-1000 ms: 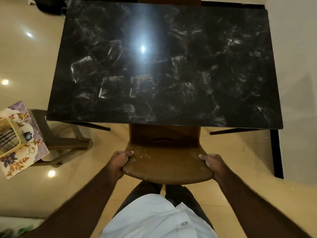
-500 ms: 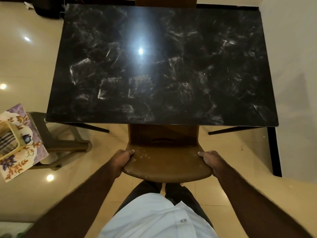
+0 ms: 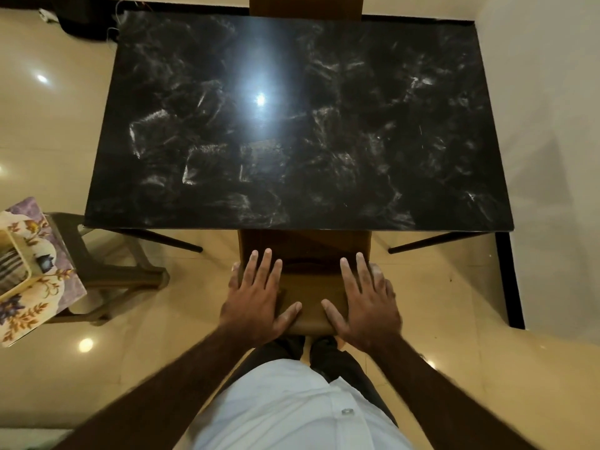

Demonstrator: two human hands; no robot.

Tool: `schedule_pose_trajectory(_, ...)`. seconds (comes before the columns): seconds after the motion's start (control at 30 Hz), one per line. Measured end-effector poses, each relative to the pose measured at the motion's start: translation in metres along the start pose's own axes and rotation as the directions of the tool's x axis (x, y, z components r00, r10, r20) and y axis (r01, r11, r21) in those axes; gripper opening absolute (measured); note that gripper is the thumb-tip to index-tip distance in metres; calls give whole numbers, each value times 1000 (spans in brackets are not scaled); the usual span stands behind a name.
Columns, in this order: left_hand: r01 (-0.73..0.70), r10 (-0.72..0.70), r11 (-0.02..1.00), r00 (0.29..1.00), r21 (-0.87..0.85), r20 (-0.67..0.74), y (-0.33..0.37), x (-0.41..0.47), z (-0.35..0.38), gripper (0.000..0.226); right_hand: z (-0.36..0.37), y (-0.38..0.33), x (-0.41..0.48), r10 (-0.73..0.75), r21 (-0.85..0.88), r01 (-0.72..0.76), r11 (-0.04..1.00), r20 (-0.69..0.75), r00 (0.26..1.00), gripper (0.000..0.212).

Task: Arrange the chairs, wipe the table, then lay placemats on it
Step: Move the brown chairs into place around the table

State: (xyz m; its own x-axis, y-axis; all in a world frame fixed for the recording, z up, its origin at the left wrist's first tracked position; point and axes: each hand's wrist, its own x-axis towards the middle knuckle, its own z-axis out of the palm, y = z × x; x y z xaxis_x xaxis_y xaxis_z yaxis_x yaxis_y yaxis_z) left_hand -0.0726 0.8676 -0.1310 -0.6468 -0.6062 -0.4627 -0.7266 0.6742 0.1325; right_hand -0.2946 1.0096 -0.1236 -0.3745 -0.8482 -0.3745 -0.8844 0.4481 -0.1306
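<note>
Change: half a second ago I had both hands clamped on the sides of the near chair [image 3: 308, 251]'s backrest; I've let go, and my left hand [image 3: 256, 297] and right hand [image 3: 363, 300] now lie palm-down over its top
Fingers: the fingers [image 3: 264, 264] of both hands are straight and spread, holding nothing; I cannot tell whether they press the wood or hover just above it
Near chair: pushed in, centred at the near edge of the tabletop [image 3: 292, 125], seat hidden beneath it
Far chair: the far chair [image 3: 305, 4] shows only its back at the far edge, also tucked in
Meaning: I judge the chair step done or nearly so; wiping comes next
Supplies: on the plastic stool [image 3: 107, 264] at near left lie floral sheets [image 3: 32, 297], probably the placemats, with a cream holder [image 3: 19, 254] and a striped cloth [image 3: 9, 274] on top, well apart from my hands
Tabletop: black, marbled, glossy, no mat laid yet
</note>
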Motion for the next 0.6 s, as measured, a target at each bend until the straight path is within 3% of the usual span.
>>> schedule_pose_trajectory(0.17,-28,28,1000,998,-7,-53,-1,-2,5,104,1,1,-4,-40,-5,40,999,-75,996,97)
schedule_pose_trajectory(0.6,9,-8,1000,995,3,-101,1,-7,8,102,2,-1,-10,-62,-54,56,997,-107,992,92)
